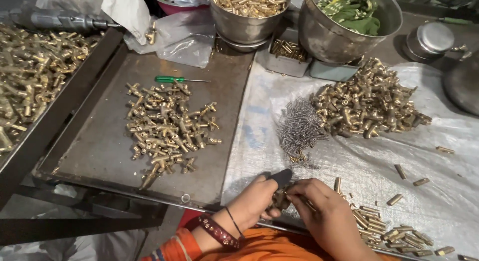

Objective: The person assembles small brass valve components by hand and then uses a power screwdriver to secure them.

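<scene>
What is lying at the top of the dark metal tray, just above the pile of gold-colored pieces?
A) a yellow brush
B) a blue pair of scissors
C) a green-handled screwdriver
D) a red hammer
C: a screwdriver with a green handle lies flat on the dark tray, just above the heap of brass fittings; no hammer, scissors or brush shows there.

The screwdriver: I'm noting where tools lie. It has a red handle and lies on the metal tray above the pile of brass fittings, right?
Not quite. The screwdriver has a green handle, not red, as the head view shows. The rest holds: it lies on the metal tray above the pile of brass fittings.
</scene>
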